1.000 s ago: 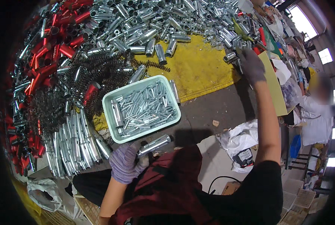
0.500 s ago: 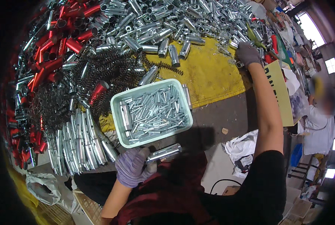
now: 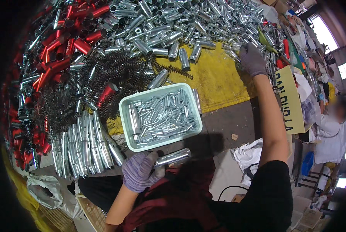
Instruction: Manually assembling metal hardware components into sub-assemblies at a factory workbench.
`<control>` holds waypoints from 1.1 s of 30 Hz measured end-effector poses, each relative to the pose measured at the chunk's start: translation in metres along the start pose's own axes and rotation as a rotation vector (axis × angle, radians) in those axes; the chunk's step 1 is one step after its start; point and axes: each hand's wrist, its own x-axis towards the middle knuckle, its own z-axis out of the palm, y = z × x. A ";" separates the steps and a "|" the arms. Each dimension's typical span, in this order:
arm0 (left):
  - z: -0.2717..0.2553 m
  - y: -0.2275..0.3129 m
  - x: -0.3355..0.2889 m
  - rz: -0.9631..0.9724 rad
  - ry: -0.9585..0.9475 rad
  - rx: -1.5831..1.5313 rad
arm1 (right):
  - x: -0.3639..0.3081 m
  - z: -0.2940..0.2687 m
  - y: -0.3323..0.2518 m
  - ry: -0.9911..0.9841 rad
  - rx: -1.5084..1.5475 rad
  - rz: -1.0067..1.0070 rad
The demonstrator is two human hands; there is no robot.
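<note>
Pinching a chrome tube near the lap, the gloved left hand keeps it ready, while the right hand reaches into the far tube pile, its grip's spread hidden, beyond the tray of small pins.

Shiny metal tube in knit-cloth-gloved left hand; tray smooth matt plastic; yellow mat rough cloth; springs dull wire.

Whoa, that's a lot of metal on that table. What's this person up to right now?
A person in gloves works at a table heaped with metal parts. The left hand holds a shiny metal tube near the body, just below a pale green tray of small silver pieces. The right hand reaches far out into the pile of silver tubes. Red tubes and dark springs lie to the left.
</note>
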 end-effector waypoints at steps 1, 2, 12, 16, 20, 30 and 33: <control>0.001 0.000 0.000 0.004 0.006 -0.001 | -0.004 0.000 -0.003 0.000 0.002 -0.003; 0.000 0.000 0.000 0.008 0.012 -0.002 | -0.006 0.000 -0.006 -0.072 -0.019 -0.065; -0.001 0.002 0.001 -0.001 -0.001 -0.013 | 0.007 0.003 0.007 -0.167 -0.036 -0.263; -0.003 0.003 0.002 -0.003 -0.022 0.009 | -0.003 0.001 -0.003 -0.181 -0.018 -0.243; 0.000 0.003 0.002 -0.012 -0.013 0.008 | -0.005 0.007 0.004 -0.121 0.081 -0.207; 0.002 0.001 -0.008 -0.058 -0.030 0.075 | -0.068 -0.024 -0.092 -0.067 0.332 -0.893; 0.005 0.000 -0.004 0.009 0.083 0.036 | -0.028 -0.037 -0.084 -0.098 0.075 -0.612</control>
